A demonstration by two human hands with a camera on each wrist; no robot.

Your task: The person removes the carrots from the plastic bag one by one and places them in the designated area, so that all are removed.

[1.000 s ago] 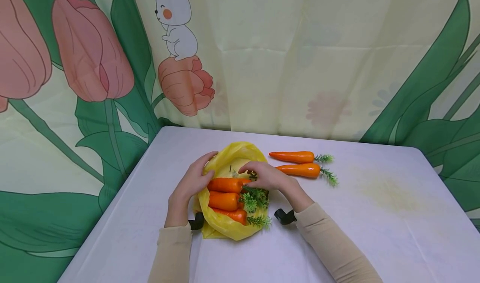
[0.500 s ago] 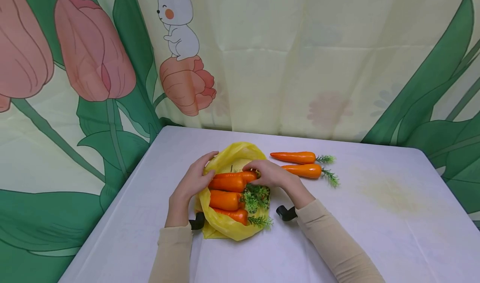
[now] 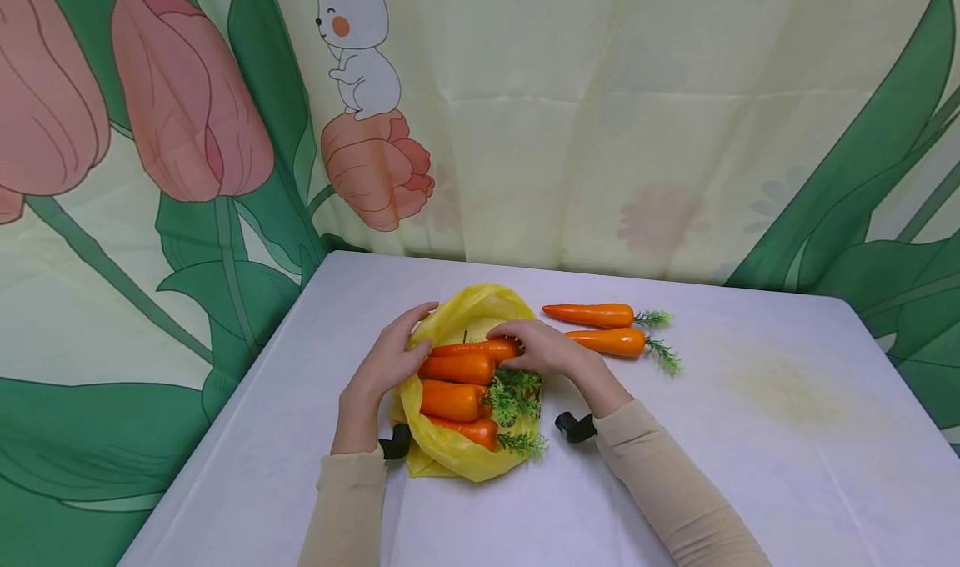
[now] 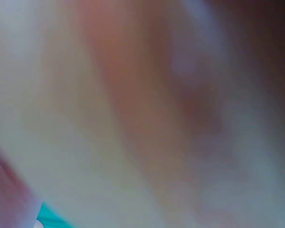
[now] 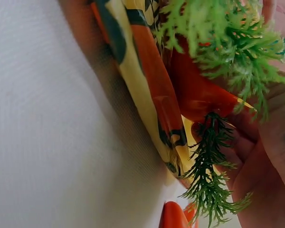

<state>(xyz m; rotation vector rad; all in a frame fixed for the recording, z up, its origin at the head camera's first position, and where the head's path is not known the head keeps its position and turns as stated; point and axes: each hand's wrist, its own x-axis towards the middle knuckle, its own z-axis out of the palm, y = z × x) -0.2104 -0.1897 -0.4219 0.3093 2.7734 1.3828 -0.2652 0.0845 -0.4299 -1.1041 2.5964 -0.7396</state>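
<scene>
In the head view, a yellow plastic bag (image 3: 468, 465) lies with its mouth spread, and several orange carrots (image 3: 452, 400) with green tops are inside. My left hand (image 3: 382, 365) holds the bag's left rim, thumb at the inner side and fingers around the outside. My right hand (image 3: 547, 350) reaches over the right side of the mouth and grips the rearmost carrot (image 3: 480, 349) by its thick, leafy end. The right wrist view has an orange carrot (image 5: 197, 90) close beside the right palm, with leaves (image 5: 211, 166) hanging down. Blur fills the left wrist view.
Two more carrots, an upper one (image 3: 588, 314) and a lower one (image 3: 611, 342), lie on the white-covered table (image 3: 750, 434) behind the right hand. Black wrist mounts (image 3: 576, 427) jut out below both hands. A printed curtain (image 3: 540, 133) hangs behind the table.
My right hand, earlier loose above the carrots, has taken hold of the rearmost carrot and shifted it towards the back of the bag. My left hand has kept its place on the rim.
</scene>
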